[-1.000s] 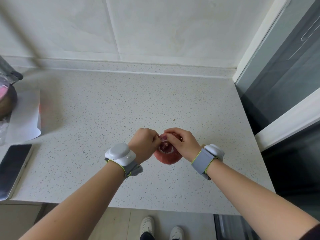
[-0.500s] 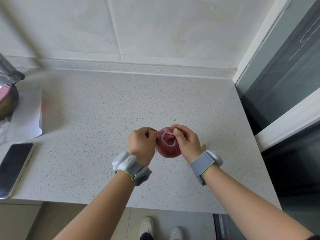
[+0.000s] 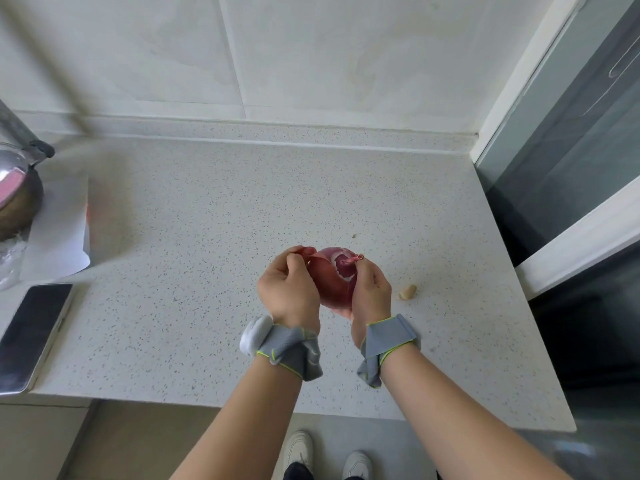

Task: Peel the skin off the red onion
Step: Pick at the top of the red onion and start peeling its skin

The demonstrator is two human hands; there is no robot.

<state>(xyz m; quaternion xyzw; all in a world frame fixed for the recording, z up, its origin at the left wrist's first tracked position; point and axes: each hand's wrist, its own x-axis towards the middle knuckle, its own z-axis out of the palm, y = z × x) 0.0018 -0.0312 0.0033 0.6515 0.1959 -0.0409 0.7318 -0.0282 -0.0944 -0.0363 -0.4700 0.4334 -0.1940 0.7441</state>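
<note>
A red onion [image 3: 332, 278] is held just above the speckled countertop [image 3: 207, 237], between both hands. My right hand [image 3: 370, 292] cups it from the right and below, its fingertips by the stem tip on top. My left hand [image 3: 287, 289] is closed at the onion's left side, pinching a strip of reddish skin [image 3: 310, 252] that stands off the top. Around the stem the onion shows a paler, purple-white patch. Its lower half is hidden behind my hands.
A small beige scrap [image 3: 408, 292] lies on the counter right of my hands. A phone [image 3: 31, 334] lies at the front left edge, white paper [image 3: 59, 230] and a metal pot [image 3: 17, 195] behind it. A glass door frame [image 3: 571, 237] borders the right side.
Both hands have turned and lifted the onion slightly, so its stem end faces up. My left hand now pulls a strip of skin away to the left.
</note>
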